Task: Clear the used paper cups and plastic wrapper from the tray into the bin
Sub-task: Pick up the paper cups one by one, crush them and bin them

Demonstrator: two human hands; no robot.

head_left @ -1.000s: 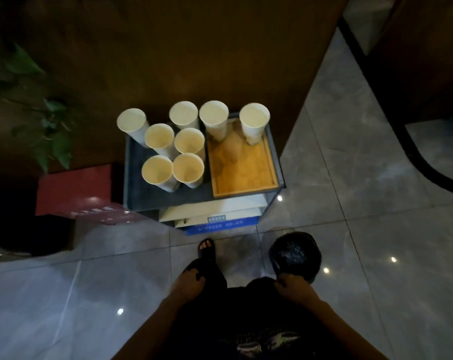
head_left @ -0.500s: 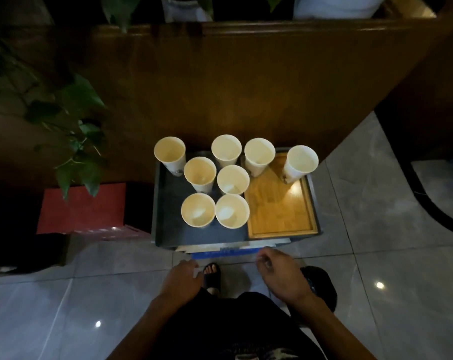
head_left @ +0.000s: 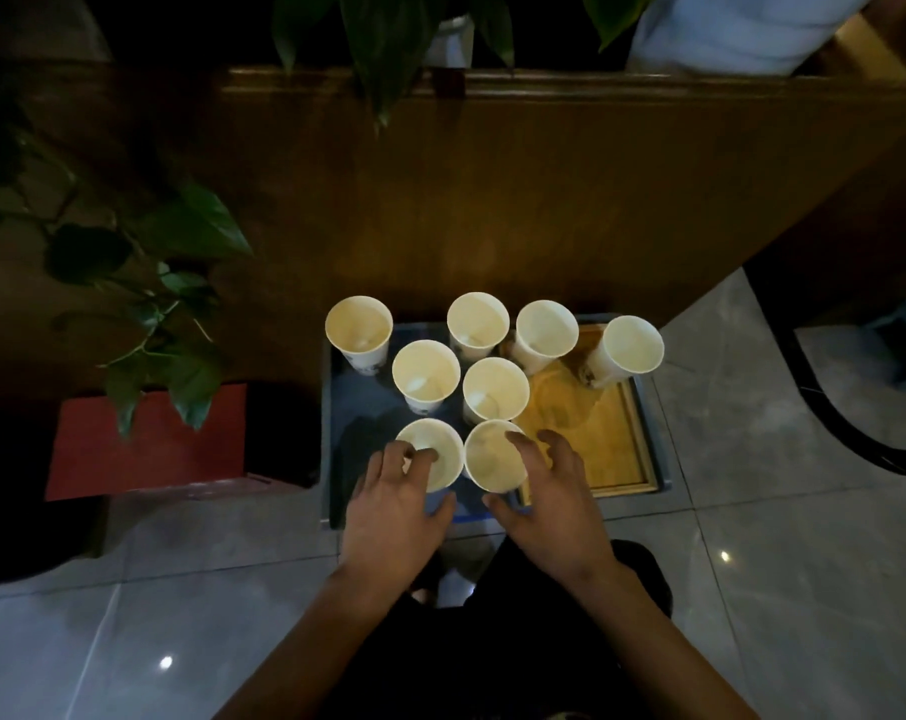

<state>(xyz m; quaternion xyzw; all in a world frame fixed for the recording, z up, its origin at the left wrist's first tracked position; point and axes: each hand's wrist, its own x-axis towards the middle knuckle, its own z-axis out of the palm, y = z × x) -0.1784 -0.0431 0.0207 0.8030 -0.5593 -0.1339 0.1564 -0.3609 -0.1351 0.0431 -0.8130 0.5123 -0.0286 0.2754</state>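
Several empty white paper cups stand upright on a dark grey tray (head_left: 348,407); two of them, including the far-right cup (head_left: 631,346), sit on a wooden tray (head_left: 614,444) at its right. My left hand (head_left: 394,509) wraps the near-left cup (head_left: 441,459), fingers over its rim and thumb on its near side. My right hand (head_left: 550,504) wraps the near-right cup (head_left: 487,455) the same way. Both cups still rest on the tray. A black bin (head_left: 645,563) shows partly behind my right forearm. No plastic wrapper is visible.
A wooden partition (head_left: 492,189) rises right behind the tray. A red box (head_left: 149,444) sits on the floor to the left under a leafy plant (head_left: 172,283). Grey floor tiles (head_left: 778,589) spread to the right, with a dark curved base at the far right.
The view has moved closer to the tray. Both hands have risen from my lap and the bin and reached forward onto the two nearest cups.
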